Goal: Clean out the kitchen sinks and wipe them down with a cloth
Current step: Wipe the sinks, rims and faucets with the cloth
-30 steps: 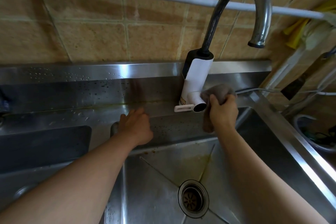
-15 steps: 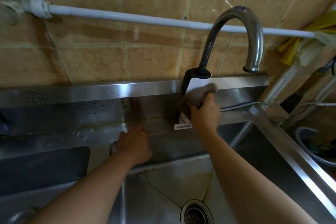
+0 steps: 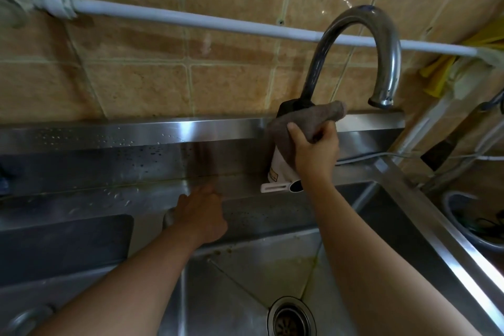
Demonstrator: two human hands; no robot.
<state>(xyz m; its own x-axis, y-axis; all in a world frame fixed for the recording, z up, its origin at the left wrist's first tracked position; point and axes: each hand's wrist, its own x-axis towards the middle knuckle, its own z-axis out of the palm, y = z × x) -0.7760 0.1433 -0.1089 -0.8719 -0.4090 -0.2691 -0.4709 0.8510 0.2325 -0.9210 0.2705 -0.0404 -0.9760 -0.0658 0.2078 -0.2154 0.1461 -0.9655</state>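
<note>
At the tap (image 3: 351,63) base, the right hand (image 3: 316,153) grips the cloth (image 3: 297,128), wiping; the left hand (image 3: 201,215) rests flat on the sink (image 3: 245,275) rim. Next, likely the stained basin.

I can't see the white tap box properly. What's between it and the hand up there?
The brown cloth. In the head view the right hand grips it and it lies draped over the white tap body, between palm and tap.

The tap (image 3: 354,63) stands behind the right sink (image 3: 245,275), the cloth (image 3: 300,128) draped over its base, the drain (image 3: 291,319) below, the left sink (image 3: 62,248) alongside.
</note>
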